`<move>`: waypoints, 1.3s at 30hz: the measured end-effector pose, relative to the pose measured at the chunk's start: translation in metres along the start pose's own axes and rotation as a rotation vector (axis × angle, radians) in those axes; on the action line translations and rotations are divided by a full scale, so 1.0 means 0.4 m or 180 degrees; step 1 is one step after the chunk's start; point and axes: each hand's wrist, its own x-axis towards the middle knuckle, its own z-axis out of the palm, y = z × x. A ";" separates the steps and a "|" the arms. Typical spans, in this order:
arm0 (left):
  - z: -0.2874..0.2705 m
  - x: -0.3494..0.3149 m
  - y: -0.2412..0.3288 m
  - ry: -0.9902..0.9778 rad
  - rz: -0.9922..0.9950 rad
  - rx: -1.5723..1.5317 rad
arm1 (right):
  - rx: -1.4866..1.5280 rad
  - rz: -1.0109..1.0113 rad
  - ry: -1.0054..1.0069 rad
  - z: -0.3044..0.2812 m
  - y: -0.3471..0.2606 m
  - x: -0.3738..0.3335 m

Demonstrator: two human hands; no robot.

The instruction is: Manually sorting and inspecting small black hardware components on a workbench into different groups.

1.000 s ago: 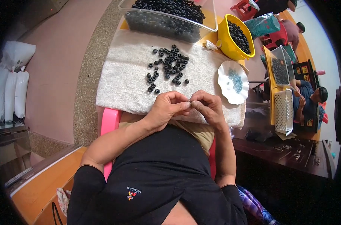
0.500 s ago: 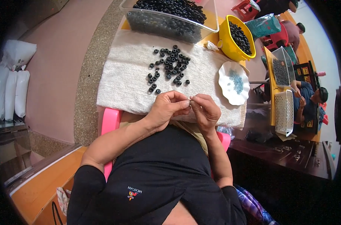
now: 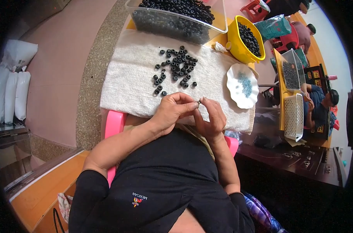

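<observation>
My left hand [image 3: 172,112] is closed in a pinch, thumb against forefinger, on a small black ring-shaped piece [image 3: 199,102]. From the other side, the fingertips of my right hand [image 3: 212,118] meet the same piece, thumb and forefinger bent around it. Fingers cover most of the piece. Both hands are above the near edge of a white towel [image 3: 126,73]. Just beyond them lies a loose heap of similar black pieces [image 3: 181,64] with holes. To the right, a white wavy-edged plate [image 3: 237,102] holds tiny pale-blue bits [image 3: 245,85].
At the towel's far edge stands a clear plastic bin [image 3: 222,31] full of black pieces. A yellow tub [image 3: 235,51] beside it holds more. Further right are a white perforated basket [image 3: 293,120] and a person [image 3: 320,105] at another table. White sacks [image 3: 11,93] stand far left.
My right hand's fingers have shifted and spread slightly. The black piece now shows between the fingertips, where they hid it before. The heap and the plate stay put.
</observation>
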 end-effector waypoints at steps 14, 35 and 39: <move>-0.001 0.002 0.001 -0.0121 0.0047 0.0019 | 0.0266 0.0279 0.0116 -0.003 0.001 -0.005; -0.001 -0.006 0.009 -0.0384 -0.0031 0.0178 | 0.0513 0.0157 -0.0129 -0.009 -0.014 -0.001; 0.001 -0.005 0.006 -0.0389 0.0015 0.0236 | 0.0439 0.0011 -0.0124 -0.005 -0.010 -0.006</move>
